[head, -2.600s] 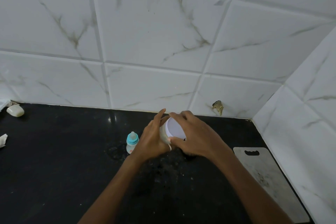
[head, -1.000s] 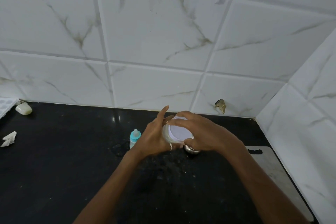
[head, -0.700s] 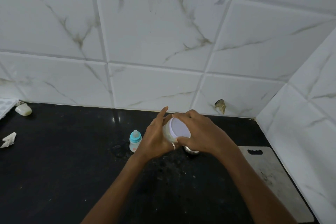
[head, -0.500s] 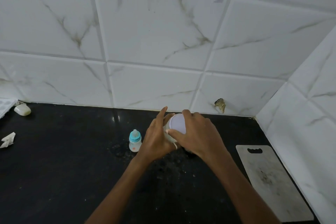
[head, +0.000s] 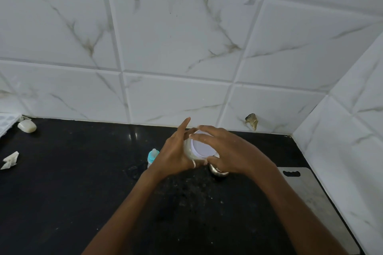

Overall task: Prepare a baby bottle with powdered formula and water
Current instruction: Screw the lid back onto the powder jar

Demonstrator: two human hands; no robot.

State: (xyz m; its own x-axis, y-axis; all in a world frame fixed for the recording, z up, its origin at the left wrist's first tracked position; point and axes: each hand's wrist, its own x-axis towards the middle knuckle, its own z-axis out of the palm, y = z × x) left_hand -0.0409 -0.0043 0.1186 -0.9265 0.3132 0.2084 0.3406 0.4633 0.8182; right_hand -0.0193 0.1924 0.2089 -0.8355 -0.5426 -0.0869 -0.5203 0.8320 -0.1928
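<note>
White plastic marks the work: a round lid [head: 202,147] on a pale jar [head: 187,149], tipped so the lid faces the camera. The right hand's fingertips [head: 193,136] curl over the lid's upper rim, with the thumb pressing the lower rim, so the right hand [head: 230,151] grips the lid all round. The left hand [head: 176,151] wraps the jar's body from the side, its index finger sticking up free and the others closed around the jar.

The step looks like twisting the lid off the formula jar. To do it well, the left hand should hold the body firm while only the right turns. The jar would be better brought upright first, since powder could spill from a tilted mouth once the lid loosens.

The baby bottle [head: 153,156] with its teal cap stands on the black counter [head: 62,192] just left of the left wrist, still capped. A small metal cup [head: 218,173] sits on the counter under the right hand. A grey cutting board [head: 310,196] lies flat further right.
</note>
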